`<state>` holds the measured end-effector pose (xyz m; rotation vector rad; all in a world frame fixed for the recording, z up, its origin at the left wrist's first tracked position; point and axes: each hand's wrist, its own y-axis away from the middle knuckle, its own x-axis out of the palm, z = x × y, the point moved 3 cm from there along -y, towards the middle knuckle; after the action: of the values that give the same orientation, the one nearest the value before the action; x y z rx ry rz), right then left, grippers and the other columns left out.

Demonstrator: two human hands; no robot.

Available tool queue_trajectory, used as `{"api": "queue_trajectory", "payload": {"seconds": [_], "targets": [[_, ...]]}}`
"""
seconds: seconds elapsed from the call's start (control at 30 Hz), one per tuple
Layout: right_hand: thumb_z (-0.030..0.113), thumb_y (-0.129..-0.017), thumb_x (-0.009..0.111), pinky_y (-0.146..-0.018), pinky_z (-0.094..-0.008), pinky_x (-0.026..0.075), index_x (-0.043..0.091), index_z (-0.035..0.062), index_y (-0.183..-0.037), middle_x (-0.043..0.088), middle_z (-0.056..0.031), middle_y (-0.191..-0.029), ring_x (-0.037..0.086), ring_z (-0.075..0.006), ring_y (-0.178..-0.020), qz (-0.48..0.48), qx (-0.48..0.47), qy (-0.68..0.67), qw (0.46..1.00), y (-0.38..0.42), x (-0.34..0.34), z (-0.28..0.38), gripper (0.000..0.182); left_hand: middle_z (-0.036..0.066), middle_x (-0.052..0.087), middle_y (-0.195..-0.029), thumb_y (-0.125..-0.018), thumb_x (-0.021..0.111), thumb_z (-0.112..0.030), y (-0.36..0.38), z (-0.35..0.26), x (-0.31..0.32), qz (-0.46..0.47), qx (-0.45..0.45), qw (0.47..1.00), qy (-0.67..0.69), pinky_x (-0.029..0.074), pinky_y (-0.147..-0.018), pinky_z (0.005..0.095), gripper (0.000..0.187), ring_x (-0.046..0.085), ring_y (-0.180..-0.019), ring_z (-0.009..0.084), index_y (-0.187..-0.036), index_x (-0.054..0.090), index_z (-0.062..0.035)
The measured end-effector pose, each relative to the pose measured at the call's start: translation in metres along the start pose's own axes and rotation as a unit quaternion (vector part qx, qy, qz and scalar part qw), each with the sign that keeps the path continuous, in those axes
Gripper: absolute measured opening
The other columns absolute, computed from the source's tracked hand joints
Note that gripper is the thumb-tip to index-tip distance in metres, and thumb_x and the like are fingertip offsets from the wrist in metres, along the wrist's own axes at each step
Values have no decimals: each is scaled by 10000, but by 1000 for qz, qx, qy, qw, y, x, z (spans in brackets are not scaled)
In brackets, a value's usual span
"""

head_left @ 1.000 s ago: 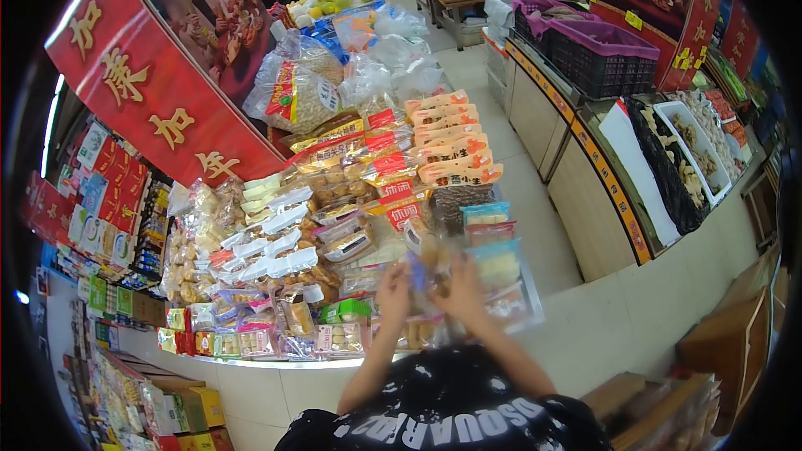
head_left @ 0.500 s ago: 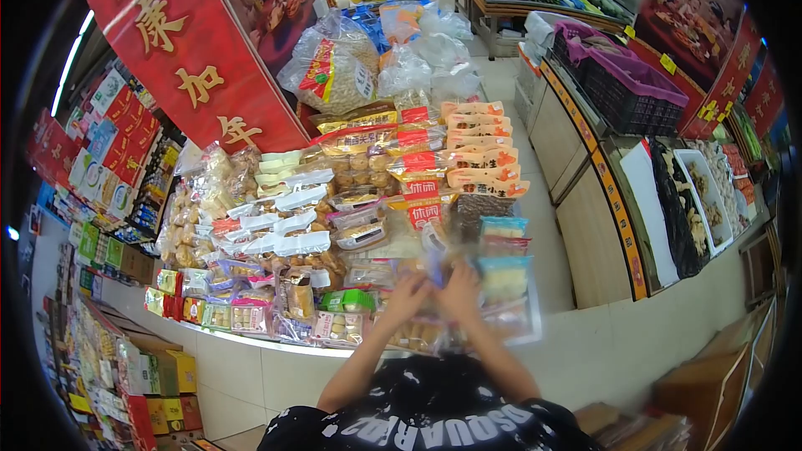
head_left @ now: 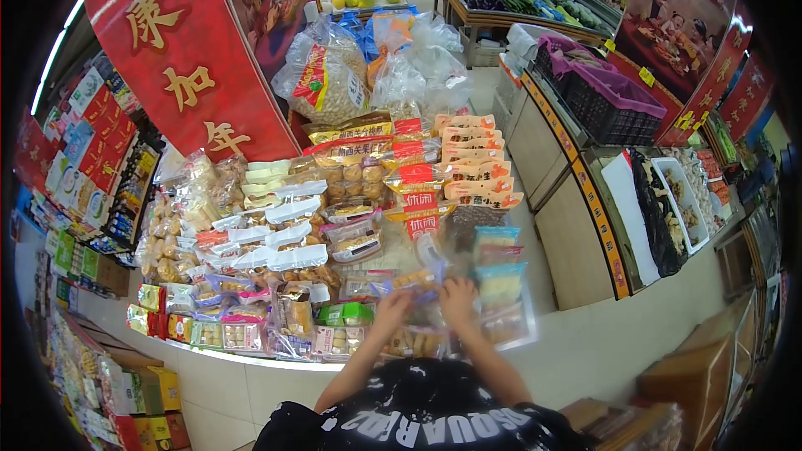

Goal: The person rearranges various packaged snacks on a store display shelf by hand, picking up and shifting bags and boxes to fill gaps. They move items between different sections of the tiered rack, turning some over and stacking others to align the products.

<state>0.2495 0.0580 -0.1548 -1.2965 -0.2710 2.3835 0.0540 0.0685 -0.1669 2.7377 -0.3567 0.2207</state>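
Near the front edge of the snack display, my left hand [head_left: 394,307] is closed on the lower left side of a purple-edged snack package [head_left: 415,278]. My right hand [head_left: 457,296] is at the right of that package, its fingers bent; whether they touch it is too blurred to tell. Just left of my left hand lies a green package [head_left: 346,314]. Blue-topped packs [head_left: 501,281] lie right of my right hand. Beyond the hands is a bag with a red label [head_left: 422,221].
Rows of bagged pastries [head_left: 292,234] cover the display. Orange-topped packs [head_left: 472,169] stand behind, with a large sack of nuts [head_left: 327,75] farther back. A red banner [head_left: 188,58] rises at the left. Right of the aisle are a wooden counter [head_left: 576,234] and black crates [head_left: 614,104].
The view has shifted, so the display appears slightly farther left. My hands have moved a little apart, and the purple-edged package between them now lies flatter and more to the left.
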Motion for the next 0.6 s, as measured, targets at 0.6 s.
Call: {"api": "queue_trajectory", "payload": {"seconds": [0.6], "targets": [[176, -940, 675, -719, -300, 439, 616, 40, -822, 606, -18, -784, 544, -136, -765, -12, 192, -381, 904, -28, -29, 10, 190, 39, 655, -841, -985, 519, -80, 21, -21, -75, -157, 88, 974, 140, 495, -701, 270, 170, 618, -784, 113, -1078, 645, -13]]}}
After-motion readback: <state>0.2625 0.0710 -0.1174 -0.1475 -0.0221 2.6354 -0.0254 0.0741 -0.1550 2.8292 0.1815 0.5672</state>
